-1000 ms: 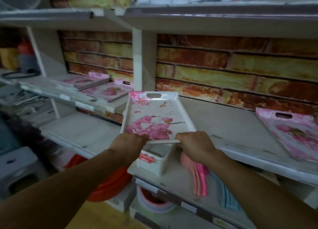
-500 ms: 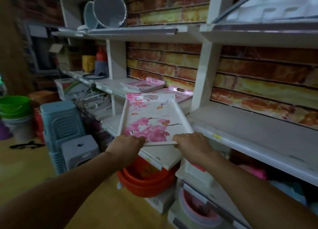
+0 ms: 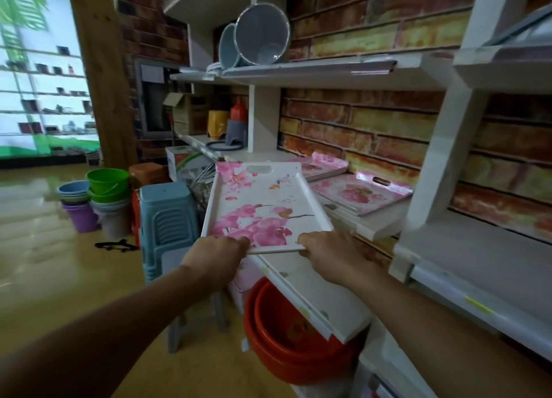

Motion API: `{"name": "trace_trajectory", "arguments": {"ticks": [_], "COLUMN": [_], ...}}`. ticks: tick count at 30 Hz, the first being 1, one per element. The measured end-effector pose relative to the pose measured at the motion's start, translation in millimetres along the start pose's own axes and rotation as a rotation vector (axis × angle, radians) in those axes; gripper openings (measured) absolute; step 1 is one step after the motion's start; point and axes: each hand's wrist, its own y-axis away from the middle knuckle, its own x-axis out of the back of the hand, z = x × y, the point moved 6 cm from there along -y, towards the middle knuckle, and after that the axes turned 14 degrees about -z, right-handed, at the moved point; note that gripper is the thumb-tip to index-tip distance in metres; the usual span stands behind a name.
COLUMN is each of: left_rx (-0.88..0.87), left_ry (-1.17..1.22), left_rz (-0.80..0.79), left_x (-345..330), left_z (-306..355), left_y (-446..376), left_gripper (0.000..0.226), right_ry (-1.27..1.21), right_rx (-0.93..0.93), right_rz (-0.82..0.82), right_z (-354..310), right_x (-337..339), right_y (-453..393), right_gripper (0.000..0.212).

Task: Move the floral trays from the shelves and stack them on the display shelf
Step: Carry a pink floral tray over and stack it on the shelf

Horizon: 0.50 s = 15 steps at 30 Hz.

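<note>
Held tray: the floral tray (image 3: 263, 206) was a white rectangular tray with a raised rim, pink orchid blossoms printed across its floor and a slot handle cut in the far end; it hung in the air in front of the shelves, tilted down toward the person.
Left hand: the left hand (image 3: 215, 255) gripped the near edge at about 7 o'clock of the tray, fingers curled round the rim.
Right hand: the right hand (image 3: 331, 252) gripped the same edge at about 5 o'clock, fingers wrapped under it.
Other trays: a pink floral tray (image 3: 363, 193) lay flat on the white shelf (image 3: 379, 228) at 2 o'clock of the held one; a low stack of trays (image 3: 324, 166) lay beyond it at 1 o'clock.
Writing: none could be read.
Materials: the trays looked like glossy plastic; the wall behind showed a brick pattern; red basins (image 3: 286, 338) sat nested under the shelf, a blue ribbed stool (image 3: 167, 218) at 9 o'clock.
</note>
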Motion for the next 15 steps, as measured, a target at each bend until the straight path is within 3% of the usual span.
{"name": "trace_trajectory", "arguments": {"ticks": [9,15], "left_rx": [0.013,-0.076], "left_ry": [0.026,-0.007], "left_rz": [-0.003,0.022], "left_x": [-12,-21], "left_z": [-70,-123], "left_y": [-58,-114], "left_gripper": [0.023,0.023], "right_ry": [-0.007,0.009], "right_rx": [0.037,-0.08], "right_rz": [0.015,0.019], "right_z": [-5,-6], "right_x": [-7,-11], "right_y": [-98,-158], "right_gripper": [0.015,0.013]}}
